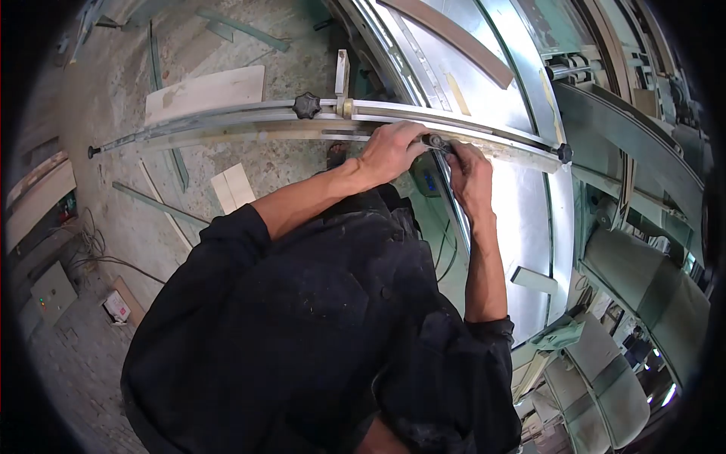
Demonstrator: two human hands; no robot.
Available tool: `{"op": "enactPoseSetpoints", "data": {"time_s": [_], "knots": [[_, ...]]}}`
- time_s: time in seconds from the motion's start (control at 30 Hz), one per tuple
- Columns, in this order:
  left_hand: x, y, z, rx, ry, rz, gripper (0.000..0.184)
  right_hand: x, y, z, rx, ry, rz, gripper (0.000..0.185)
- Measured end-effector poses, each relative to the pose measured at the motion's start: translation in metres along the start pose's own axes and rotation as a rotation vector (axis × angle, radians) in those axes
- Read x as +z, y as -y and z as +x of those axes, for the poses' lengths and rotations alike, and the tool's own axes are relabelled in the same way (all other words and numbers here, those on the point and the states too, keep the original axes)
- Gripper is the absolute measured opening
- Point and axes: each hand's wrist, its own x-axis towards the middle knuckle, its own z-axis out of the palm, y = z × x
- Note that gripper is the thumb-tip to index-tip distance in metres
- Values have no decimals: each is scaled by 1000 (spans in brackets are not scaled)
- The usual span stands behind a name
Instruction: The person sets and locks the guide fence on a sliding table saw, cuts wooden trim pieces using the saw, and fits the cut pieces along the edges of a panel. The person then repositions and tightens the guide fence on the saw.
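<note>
My left hand (393, 151) is closed at the near side of a long metal fence rail (454, 117), its thumb and fingertips at a small dark cylindrical piece (435, 141). From the other side my right hand (472, 175) pinches the same piece with curled fingers. What the piece is, and whether it is fixed to the rail, I cannot make out. A black star-shaped knob (307, 106) stands on the rail left of my hands, beside a metal stop (342, 72). Another dark knob (564, 153) sits at the rail's right end.
Under the rail's right part lies a shiny metal machine table (518, 219), with a brown strip (461, 41) and a small pale block (534, 280) on it. Boards (204, 92) and offcuts (233, 188) lie on the floor at left, near a cable (121, 261). Machinery stands at right.
</note>
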Motion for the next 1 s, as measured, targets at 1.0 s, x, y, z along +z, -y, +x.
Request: {"op": "enactPoseSetpoints", "data": {"time_s": [1.0], "knots": [[7,9,-12,-131,5,-140,36,6,42,-1,272,149,-302,21]]}}
